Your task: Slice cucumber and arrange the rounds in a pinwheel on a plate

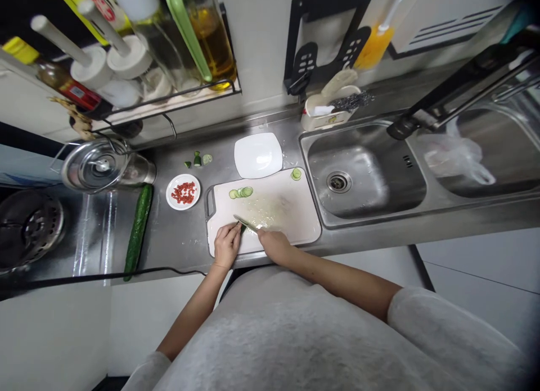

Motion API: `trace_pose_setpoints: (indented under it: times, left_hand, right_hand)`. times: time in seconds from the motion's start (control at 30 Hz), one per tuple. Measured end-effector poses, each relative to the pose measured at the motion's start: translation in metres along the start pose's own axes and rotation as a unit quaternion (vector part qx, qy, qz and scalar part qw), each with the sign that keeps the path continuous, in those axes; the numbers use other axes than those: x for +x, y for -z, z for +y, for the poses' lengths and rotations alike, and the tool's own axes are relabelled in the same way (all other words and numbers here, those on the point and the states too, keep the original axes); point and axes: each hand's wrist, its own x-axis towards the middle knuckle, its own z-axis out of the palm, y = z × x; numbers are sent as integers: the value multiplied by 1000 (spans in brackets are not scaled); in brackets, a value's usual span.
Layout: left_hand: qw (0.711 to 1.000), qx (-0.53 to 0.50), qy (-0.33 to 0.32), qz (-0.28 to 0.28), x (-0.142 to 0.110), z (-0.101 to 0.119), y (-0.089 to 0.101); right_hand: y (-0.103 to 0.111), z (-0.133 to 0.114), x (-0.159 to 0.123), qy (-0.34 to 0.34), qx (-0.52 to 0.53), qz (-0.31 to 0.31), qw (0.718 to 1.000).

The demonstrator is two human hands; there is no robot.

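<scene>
My right hand (273, 245) is closed round the handle of a knife (245, 222), its blade pointing left over the white cutting board (301, 228). Beneath the blade, my left hand (226, 245) has its fingers bent round a dark green piece of cucumber (243, 228), mostly hidden by fingers and knife. A row of cucumber slices (241, 192) lies at the board's upper left. More slices (296, 174) lie at its upper right corner. The middle of the board is wet.
Behind the board lies a white square plate (258, 154). Left are a small plate (183, 192) with chopped red bits, cucumber ends (197, 158) and a whole cucumber (138, 230). A steel sink (367, 171) is at right. Bottles fill a rack (169, 101) above.
</scene>
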Motion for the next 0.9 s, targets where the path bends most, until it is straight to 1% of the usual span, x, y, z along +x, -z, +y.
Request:
trace_pose_setpoints:
  times: [0.13, 0.23, 0.3, 0.37, 0.43, 0.47, 0.5, 0.53, 0.6, 0.63, 0.7, 0.73, 0.8, 0.9]
  left_hand:
    - [1000, 8, 11, -2, -1, 3, 0]
    - [999, 1, 38, -2, -3, 5, 2]
    - [997, -12, 72, 9, -2, 6, 4]
    - [991, -38, 121, 45, 3, 9, 8]
    - [978, -79, 172, 82, 14, 13, 13]
    - [973, -101, 190, 88, 21, 16, 16]
    - [969, -121, 198, 79, 29, 19, 20]
    - [971, -134, 194, 49, 37, 23, 23]
    - [972, -150, 173, -50, 53, 31, 30]
    - [968, -156, 170, -96, 59, 35, 33]
    - [957, -170, 169, -163, 68, 41, 37]
    - [950, -183, 172, -183, 70, 43, 38]
    - [937, -219, 180, -204, 72, 46, 36]
    - [930, -236, 195, -202, 71, 46, 29]
  right_hand:
    - [5, 3, -5, 1, -9, 5, 1000]
    - [10, 9, -11, 6, -26, 19, 999]
    - [12, 16, -17, 0, -44, 52, 998]
    - [13, 25, -23, -5, -66, 103, 993]
    - [14, 35, -28, 0, -84, 151, 985]
    - [14, 39, -30, 5, -91, 171, 981]
    - [15, 44, -32, 8, -95, 187, 978]
    - [15, 48, -34, 10, -99, 203, 974]
    - [15, 55, -36, 9, -107, 231, 967]
    - [15, 57, -37, 8, -113, 245, 963]
    - [14, 60, -39, 12, -124, 266, 956]
    - [14, 61, -40, 14, -129, 273, 953]
    - [12, 61, -43, 15, -134, 280, 950]
    - [7, 61, -47, 11, -135, 278, 951]
